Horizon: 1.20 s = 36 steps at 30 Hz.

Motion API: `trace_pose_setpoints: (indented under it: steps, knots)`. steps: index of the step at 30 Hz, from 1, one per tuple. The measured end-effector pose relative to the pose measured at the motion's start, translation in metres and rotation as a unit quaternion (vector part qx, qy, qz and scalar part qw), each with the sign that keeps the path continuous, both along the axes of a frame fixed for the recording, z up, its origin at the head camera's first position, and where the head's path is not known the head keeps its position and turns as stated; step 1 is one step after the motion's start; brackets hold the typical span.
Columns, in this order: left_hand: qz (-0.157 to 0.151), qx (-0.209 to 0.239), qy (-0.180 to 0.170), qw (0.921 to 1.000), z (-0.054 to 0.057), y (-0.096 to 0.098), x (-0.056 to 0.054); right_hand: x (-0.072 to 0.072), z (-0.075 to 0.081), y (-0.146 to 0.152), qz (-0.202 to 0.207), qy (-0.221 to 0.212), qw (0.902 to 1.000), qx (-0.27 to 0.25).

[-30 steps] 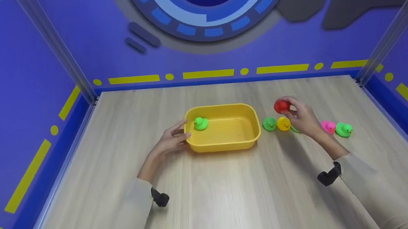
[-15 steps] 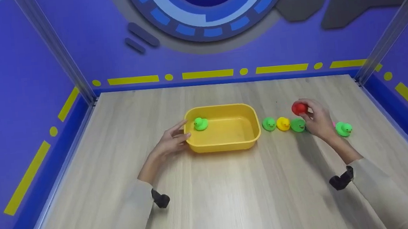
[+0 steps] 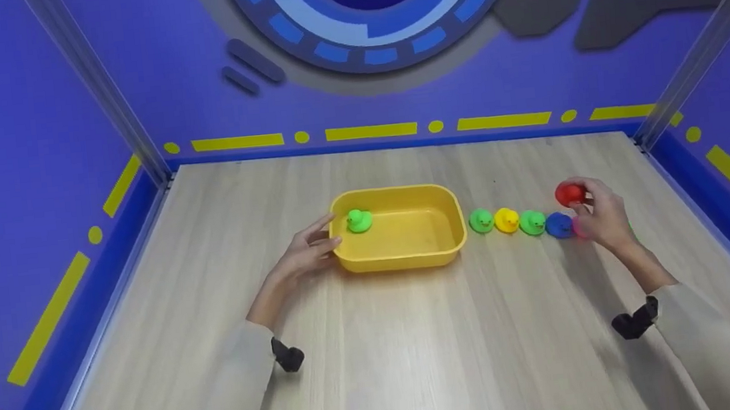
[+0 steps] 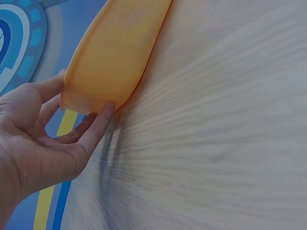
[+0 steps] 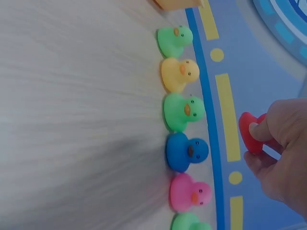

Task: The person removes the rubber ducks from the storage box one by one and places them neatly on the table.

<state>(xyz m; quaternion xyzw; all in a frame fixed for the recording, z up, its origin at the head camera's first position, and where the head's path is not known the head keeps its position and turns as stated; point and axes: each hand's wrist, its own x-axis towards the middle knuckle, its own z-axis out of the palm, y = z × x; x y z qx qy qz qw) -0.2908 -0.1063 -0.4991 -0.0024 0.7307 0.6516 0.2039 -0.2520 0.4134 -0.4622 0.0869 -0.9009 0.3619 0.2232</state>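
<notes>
My right hand (image 3: 603,212) pinches a red rubber duck (image 3: 569,194) between thumb and fingers, above and behind a row of ducks. The fingers hide part of the red duck (image 5: 249,132) in the right wrist view. Beneath and around the hand are a blue duck (image 3: 559,226) and a pink duck (image 5: 187,192); the hand covers most of the pink one in the head view. My left hand (image 3: 306,249) touches the left end of a yellow plastic tub (image 3: 404,263) with extended fingers. A bright green duck (image 3: 360,221) sits inside the tub at its left end.
Right of the tub, the row begins with a green duck (image 3: 481,221), a yellow duck (image 3: 507,220) and another green duck (image 3: 533,222). Past the pink duck lies one more green duck (image 5: 189,221). Blue-purple panels (image 3: 195,114) wall the wooden table (image 3: 380,364) behind and at the sides.
My right hand has moved right along the row with the red duck, uncovering the second green and the blue ducks and covering the pink one. The left hand and tub stay put.
</notes>
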Motion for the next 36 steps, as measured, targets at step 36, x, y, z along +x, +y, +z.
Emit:
trace_pose_setpoints:
  steps: [36]
  knots:
    - [0.000,0.010,-0.012,0.9999,0.002,0.000,0.000,0.018,-0.018,0.092,-0.125,-0.117,0.9852,0.009]
